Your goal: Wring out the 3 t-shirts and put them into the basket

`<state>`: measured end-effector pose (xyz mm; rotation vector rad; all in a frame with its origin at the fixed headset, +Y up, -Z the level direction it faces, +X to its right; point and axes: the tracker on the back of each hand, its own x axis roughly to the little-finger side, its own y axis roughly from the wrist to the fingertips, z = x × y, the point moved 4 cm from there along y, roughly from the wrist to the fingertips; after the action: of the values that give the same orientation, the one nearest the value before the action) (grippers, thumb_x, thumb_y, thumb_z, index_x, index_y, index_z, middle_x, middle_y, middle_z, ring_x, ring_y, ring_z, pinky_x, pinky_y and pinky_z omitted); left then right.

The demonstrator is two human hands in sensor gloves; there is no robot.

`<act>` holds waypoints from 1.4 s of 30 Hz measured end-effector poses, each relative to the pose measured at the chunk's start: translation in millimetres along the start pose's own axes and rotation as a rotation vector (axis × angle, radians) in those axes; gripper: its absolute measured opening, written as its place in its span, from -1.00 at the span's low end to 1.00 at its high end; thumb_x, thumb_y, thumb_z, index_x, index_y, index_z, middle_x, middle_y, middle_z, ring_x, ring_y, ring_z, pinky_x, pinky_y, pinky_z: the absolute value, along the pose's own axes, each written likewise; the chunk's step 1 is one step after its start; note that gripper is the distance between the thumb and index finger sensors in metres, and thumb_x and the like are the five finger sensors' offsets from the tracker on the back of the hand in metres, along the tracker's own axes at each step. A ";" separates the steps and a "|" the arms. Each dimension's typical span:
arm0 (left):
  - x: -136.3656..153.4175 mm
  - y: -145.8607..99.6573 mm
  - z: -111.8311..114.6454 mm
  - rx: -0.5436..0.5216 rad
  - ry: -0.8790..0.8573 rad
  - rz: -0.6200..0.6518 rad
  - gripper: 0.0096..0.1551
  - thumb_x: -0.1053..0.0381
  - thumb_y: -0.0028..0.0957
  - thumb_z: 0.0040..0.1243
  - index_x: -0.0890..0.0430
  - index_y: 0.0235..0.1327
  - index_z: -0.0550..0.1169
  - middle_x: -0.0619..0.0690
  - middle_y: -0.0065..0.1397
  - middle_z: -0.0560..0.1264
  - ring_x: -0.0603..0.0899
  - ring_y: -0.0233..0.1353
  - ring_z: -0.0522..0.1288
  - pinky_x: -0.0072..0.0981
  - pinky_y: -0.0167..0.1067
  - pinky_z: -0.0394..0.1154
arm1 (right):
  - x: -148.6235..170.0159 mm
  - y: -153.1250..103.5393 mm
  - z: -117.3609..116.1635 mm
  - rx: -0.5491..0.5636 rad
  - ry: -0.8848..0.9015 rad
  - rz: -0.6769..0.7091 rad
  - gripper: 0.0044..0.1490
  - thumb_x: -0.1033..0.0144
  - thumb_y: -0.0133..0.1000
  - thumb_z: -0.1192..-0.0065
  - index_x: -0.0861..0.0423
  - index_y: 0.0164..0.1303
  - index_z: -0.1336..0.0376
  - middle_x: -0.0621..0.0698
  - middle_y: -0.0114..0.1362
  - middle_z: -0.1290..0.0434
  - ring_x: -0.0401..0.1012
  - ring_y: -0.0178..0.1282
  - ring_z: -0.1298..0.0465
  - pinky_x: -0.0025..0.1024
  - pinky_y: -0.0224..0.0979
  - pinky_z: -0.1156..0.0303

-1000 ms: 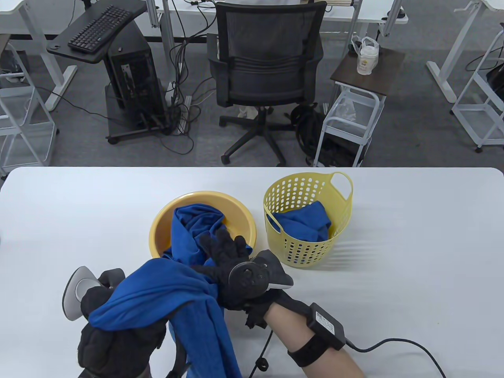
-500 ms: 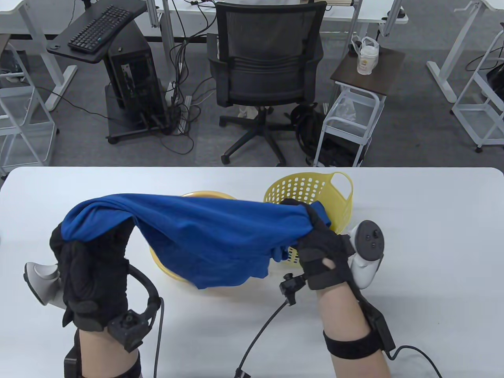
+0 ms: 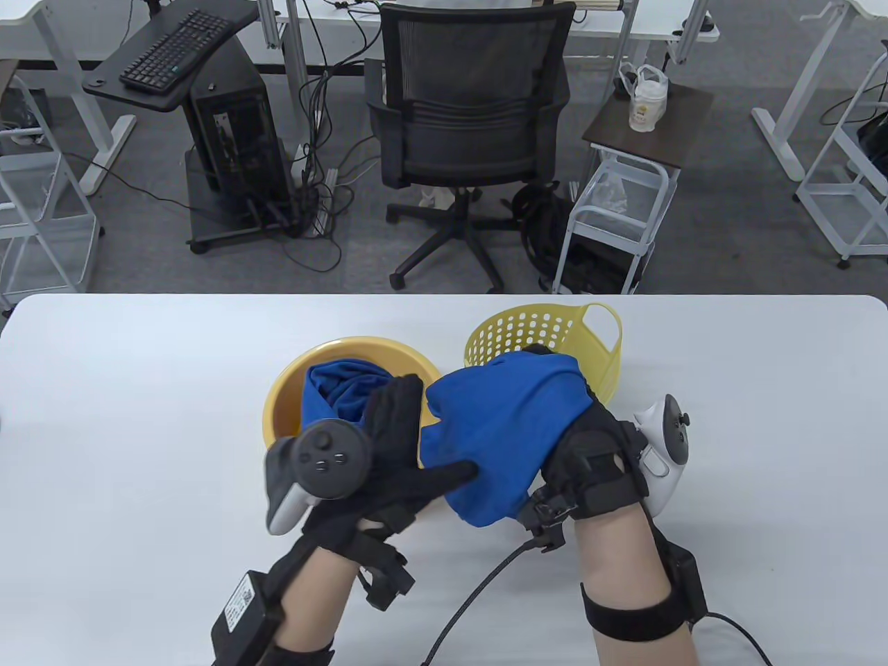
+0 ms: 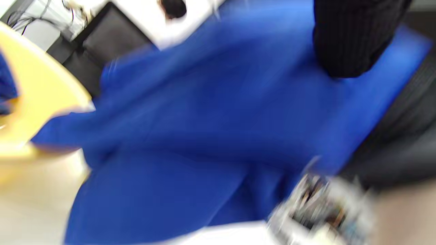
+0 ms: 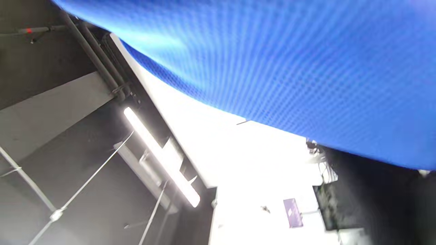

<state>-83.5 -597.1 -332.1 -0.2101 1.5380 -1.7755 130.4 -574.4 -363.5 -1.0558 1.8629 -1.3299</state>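
Note:
A bunched blue t-shirt (image 3: 499,430) hangs in front of the yellow perforated basket (image 3: 513,326), gripped by my right hand (image 3: 590,444) from the right side. My left hand (image 3: 409,444) lies beside it with straight fingers, its thumb touching the shirt's lower left. Another blue t-shirt (image 3: 340,392) lies in the yellow basin (image 3: 326,345) behind my left hand. The inside of the basket is hidden by the held shirt. The left wrist view is blurred: blue cloth (image 4: 204,119), a black fingertip (image 4: 351,37) on it and the basin rim (image 4: 41,88). Blue fabric (image 5: 289,68) fills the top of the right wrist view.
Basin and basket stand side by side in the middle of the white table (image 3: 728,416). Beyond the far edge are an office chair (image 3: 472,118), a small side table (image 3: 645,132) and a computer stand (image 3: 229,139).
Half a second ago the shirt was stretched between both raised hands. My left hand has let go and swung right; the shirt now hangs bunched in my right hand by the basket.

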 end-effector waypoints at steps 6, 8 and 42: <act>22.4 21.5 25.8 0.057 -0.125 -0.012 0.47 -0.39 0.02 0.54 -0.13 0.69 -0.28 0.31 0.79 -0.27 0.64 0.65 -0.16 0.58 0.45 0.07 | -6.3 -18.5 -40.3 -0.155 0.037 0.039 -0.37 0.32 0.43 0.07 0.38 0.61 -0.02 0.69 0.57 -0.05 0.71 0.35 -0.09 0.67 0.07 -0.13; 29.1 22.4 22.2 0.001 -0.210 0.024 0.06 -0.35 0.14 0.46 -0.36 0.70 0.02 0.20 0.83 -0.20 0.59 0.67 -0.10 0.52 0.47 0.12 | -7.4 -23.7 -50.5 -0.184 0.041 0.057 -0.37 0.31 0.43 0.06 0.38 0.61 -0.02 0.68 0.58 -0.06 0.70 0.37 -0.07 0.66 0.10 -0.11; 12.9 -15.9 -48.8 -0.153 -0.475 0.400 0.05 -0.43 0.26 0.23 -0.13 0.78 -0.04 0.23 0.81 0.09 0.37 0.60 0.33 0.14 0.52 0.38 | -7.2 -4.2 -20.6 -0.089 0.088 0.247 -0.40 0.31 0.40 -0.17 0.23 0.61 -0.12 0.44 0.28 -0.43 0.08 -0.22 -0.65 -0.34 -0.24 -0.64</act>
<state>-127.4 -567.7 -334.9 -0.3443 1.2611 -1.1913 117.9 -559.4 -353.0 -0.7896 2.0590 -1.1759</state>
